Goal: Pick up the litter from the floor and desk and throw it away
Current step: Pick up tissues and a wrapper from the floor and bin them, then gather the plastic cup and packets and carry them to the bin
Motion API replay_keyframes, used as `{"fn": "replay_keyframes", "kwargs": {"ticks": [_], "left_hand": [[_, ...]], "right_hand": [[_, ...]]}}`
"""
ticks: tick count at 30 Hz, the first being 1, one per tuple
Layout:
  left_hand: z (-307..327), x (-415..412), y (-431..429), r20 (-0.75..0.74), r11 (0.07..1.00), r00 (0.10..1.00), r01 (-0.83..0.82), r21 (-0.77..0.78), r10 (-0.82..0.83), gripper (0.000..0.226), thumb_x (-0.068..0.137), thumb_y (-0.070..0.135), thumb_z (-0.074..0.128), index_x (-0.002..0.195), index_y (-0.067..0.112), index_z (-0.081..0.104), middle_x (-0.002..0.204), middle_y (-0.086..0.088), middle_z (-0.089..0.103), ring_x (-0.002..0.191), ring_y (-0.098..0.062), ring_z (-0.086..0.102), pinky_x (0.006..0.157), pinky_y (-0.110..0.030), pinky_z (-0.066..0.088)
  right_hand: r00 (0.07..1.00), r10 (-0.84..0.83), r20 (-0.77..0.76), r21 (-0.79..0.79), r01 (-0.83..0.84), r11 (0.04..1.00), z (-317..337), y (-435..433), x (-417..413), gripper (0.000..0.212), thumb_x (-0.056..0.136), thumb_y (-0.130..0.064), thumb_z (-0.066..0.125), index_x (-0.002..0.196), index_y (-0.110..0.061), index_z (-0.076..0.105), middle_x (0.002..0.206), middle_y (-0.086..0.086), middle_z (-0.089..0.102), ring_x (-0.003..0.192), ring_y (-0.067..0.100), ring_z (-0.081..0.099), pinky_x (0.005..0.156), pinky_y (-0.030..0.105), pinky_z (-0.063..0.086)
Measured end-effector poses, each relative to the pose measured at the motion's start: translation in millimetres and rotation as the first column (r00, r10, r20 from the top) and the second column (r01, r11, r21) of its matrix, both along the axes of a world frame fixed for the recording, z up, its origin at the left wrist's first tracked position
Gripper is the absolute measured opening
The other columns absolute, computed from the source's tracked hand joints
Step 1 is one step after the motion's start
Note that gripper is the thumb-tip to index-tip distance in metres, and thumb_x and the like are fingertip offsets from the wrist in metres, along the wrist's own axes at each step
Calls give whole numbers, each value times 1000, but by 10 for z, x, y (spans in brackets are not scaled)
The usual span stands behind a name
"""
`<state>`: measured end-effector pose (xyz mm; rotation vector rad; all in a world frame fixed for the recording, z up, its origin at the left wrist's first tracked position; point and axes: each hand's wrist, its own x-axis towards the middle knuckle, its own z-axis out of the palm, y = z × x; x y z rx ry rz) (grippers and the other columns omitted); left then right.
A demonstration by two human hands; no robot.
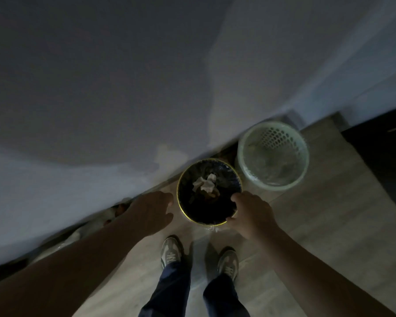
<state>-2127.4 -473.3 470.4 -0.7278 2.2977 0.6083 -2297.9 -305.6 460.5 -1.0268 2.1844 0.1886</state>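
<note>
Crumpled paper (205,185) lies inside the dark bin (204,213) on the floor (318,213). The left hand (152,211) hangs at the bin's 9 o'clock, fingers loose, holding nothing. The right hand (249,213) is at its 4 o'clock rim with fingers curled; I cannot tell whether it grips. 1 pale basket (277,138) stands at 2 o'clock.

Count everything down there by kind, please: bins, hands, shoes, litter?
Bins: 2 (dark bin, pale perforated bin)
Hands: 2 (left hand, right hand)
Shoes: 2 (left shoe, right shoe)
Litter: 1 (crumpled paper, in the dark bin)
Total: 7
</note>
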Motion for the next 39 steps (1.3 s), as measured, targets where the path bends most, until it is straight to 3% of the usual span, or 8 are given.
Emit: {"fn": "replay_keyframes", "kwargs": {"ticks": [4, 6, 7, 11, 20, 29, 36, 39], "left_hand": [[878, 96, 28, -113, 995, 991, 64, -81, -73, 75, 70, 58, 16, 127, 23, 48, 120, 1, 57, 109, -18, 60, 92, -25, 47], [1347, 89, 39, -213, 992, 977, -5, -125, -22, 66, 65, 54, 23, 111, 22, 57, 96, -2, 63, 82, -21, 69, 70, -24, 56], [1609, 72, 48, -257, 991, 966, -49, -126, 15, 63, 67, 54, 28, 110, 21, 60, 96, -2, 64, 80, -21, 69, 70, -27, 55], [2632, 48, 184, -306, 971, 947, -157, -181, 96, 51, 89, 49, 46, 135, 26, 46, 133, 5, 51, 116, -14, 53, 98, -24, 41], [4692, 444, 709, -559, 819, 820, -401, -410, 121, 47, 91, 44, 53, 135, 29, 47, 131, 9, 54, 115, -11, 54, 98, -26, 43], [6131, 1753, 1343, -661, 477, 732, -645, -596, 164, 47, 91, 48, 53, 135, 33, 46, 128, 13, 55, 110, -8, 56, 93, -21, 44], [6691, 3497, 2272, -700, 132, 645, -757, -640, 306, 47, 88, 49, 56, 131, 31, 50, 126, 13, 55, 113, -11, 56, 95, -24, 44], [6866, 4325, 2875, -734, -44, 577, -775, -631, 360, 47, 80, 49, 58, 122, 28, 58, 115, 8, 62, 103, -16, 63, 86, -29, 50]], "right_hand": [[999, 48, -11, -108, -49, 993, 857, 27, -23, 48, 82, -40, 62, 126, -24, 51, 123, -2, 54, 117, 19, 52, 94, 29, 42], [998, 69, -9, -189, -70, 979, 1353, -13, -68, 47, 82, -41, 62, 125, -25, 53, 121, -3, 57, 116, 17, 53, 93, 28, 42], [998, 66, 1, -233, -64, 970, 1614, -42, -100, 45, 81, -41, 62, 122, -24, 57, 118, -3, 59, 114, 18, 55, 92, 28, 43], [995, 101, -11, -434, -96, 896, 2643, -92, -215, 45, 78, -41, 65, 117, -20, 62, 114, 0, 64, 111, 20, 58, 94, 30, 44], [823, 461, -332, -537, -567, 625, 4877, -187, -160, 48, 89, -43, 58, 133, -27, 51, 129, -8, 53, 117, 12, 50, 96, 25, 41], [611, 565, -555, -650, -742, 164, 6399, -300, 1075, 43, 84, -43, 62, 125, -29, 56, 120, -12, 57, 112, 9, 53, 92, 25, 43], [436, 669, -602, -698, -695, -176, 7004, -145, 2990, 41, 86, -45, 59, 125, -34, 55, 118, -18, 55, 112, 3, 50, 94, 23, 42], [330, 719, -611, -709, -633, -311, 7127, 114, 3972, 42, 87, -44, 59, 127, -33, 54, 120, -17, 56, 113, 3, 50, 94, 22, 41]]}}
